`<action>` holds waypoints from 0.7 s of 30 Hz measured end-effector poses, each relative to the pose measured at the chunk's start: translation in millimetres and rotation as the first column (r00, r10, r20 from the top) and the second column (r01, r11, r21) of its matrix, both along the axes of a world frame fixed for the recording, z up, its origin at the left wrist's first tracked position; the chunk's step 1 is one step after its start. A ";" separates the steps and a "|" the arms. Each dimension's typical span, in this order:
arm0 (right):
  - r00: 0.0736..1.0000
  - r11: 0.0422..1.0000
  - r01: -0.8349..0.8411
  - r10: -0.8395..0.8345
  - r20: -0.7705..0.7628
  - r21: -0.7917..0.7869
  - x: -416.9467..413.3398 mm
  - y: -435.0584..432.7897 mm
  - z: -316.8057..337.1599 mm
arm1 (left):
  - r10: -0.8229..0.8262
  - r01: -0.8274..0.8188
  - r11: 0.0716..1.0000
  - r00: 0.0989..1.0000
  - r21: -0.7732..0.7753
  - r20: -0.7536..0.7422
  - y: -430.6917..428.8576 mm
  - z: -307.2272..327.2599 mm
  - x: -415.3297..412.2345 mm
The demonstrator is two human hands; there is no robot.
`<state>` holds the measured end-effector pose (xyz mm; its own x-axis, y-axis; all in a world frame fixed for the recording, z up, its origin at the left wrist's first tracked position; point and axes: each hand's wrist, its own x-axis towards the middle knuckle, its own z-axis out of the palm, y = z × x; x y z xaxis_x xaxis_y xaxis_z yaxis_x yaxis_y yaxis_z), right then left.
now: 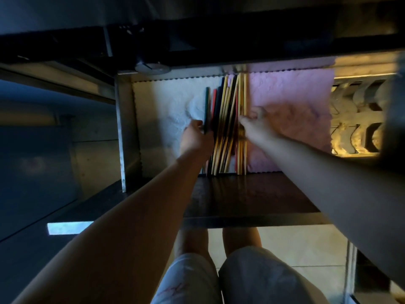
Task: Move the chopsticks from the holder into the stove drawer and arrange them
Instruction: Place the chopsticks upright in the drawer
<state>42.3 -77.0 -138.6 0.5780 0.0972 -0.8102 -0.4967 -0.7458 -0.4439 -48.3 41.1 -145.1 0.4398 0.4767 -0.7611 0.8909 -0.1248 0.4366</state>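
Note:
Several chopsticks (228, 119), yellow, black and red, lie side by side lengthwise in the open stove drawer (127, 128), on a white cloth (162, 106) and a pink cloth (291, 102). My left hand (196, 137) is at the left side of the row and grips a dark green chopstick (206, 106). My right hand (254, 126) is at the right side of the row, its fingers touching the yellow chopsticks there. The image is blurred, so the right fingers' exact hold is unclear. No holder is in view.
The drawer's dark front panel (252, 194) is toward me, its metal left wall stands at the left. A dish rack (355, 119) with bowls sits to the right of the drawer. The stove underside (197, 40) overhangs the back. My knees (219, 270) are below, over tiled floor.

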 end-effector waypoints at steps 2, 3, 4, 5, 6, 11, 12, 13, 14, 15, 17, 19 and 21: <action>1.000 1.000 -0.027 0.027 -0.015 0.006 -4.7 -9.1 17.3 | -0.050 0.050 0.999 0.997 0.004 -0.053 -3.9 15.8 -5.6; 0.999 0.999 -0.049 0.049 -0.020 0.001 -6.6 -13.3 28.2 | -0.074 0.075 0.997 0.994 0.003 -0.075 -6.1 24.5 -8.6; 0.997 0.998 -0.070 0.070 -0.028 -0.003 -8.6 -17.9 38.5 | -0.100 0.100 0.995 0.991 0.001 -0.090 -8.8 34.7 -11.9; 0.995 0.995 -0.096 0.096 -0.038 -0.005 -10.6 -21.7 49.8 | -0.127 0.128 0.992 0.986 -0.002 -0.106 -11.4 45.5 -15.4; 0.991 0.992 -0.127 0.127 -0.041 -0.005 -12.2 -24.8 61.6 | -0.152 0.152 0.988 0.981 -0.005 -0.118 -14.0 56.9 -18.4; 0.948 0.948 -0.318 0.318 -0.008 -0.017 -17.6 -38.7 124.6 | -0.315 0.335 0.940 0.925 0.065 -0.210 -25.3 123.4 -27.2; 0.930 0.930 -0.367 0.368 0.016 -0.034 -18.7 -41.7 136.5 | -0.343 0.369 0.926 0.912 0.084 -0.224 -26.3 136.9 -28.1; 0.909 0.910 -0.411 0.414 0.044 -0.054 -19.5 -44.3 149.2 | -0.363 0.393 0.915 0.903 0.097 -0.232 -26.8 149.6 -29.8; 0.891 0.893 -0.445 0.449 0.066 -0.071 -20.3 -47.5 161.4 | -0.383 0.416 0.903 0.893 0.108 -0.235 -27.4 162.5 -31.7; 0.870 0.873 -0.479 0.486 0.084 -0.089 -20.5 -50.2 173.1 | -0.406 0.441 0.890 0.882 0.118 -0.238 -27.8 174.9 -34.4; 0.790 0.798 -0.582 0.600 0.127 -0.155 -21.1 -54.6 194.8 | -0.440 0.482 0.862 0.866 0.158 -0.238 -28.5 198.6 -42.0; 0.674 0.707 -0.664 0.707 0.215 -0.245 -23.7 -58.3 216.2 | -0.448 0.491 0.841 0.867 0.227 -0.218 -30.9 221.8 -50.1; 0.543 0.618 -0.722 0.785 0.300 -0.311 -26.0 -60.7 237.1 | -0.443 0.481 0.830 0.876 0.281 -0.190 -33.6 243.8 -58.0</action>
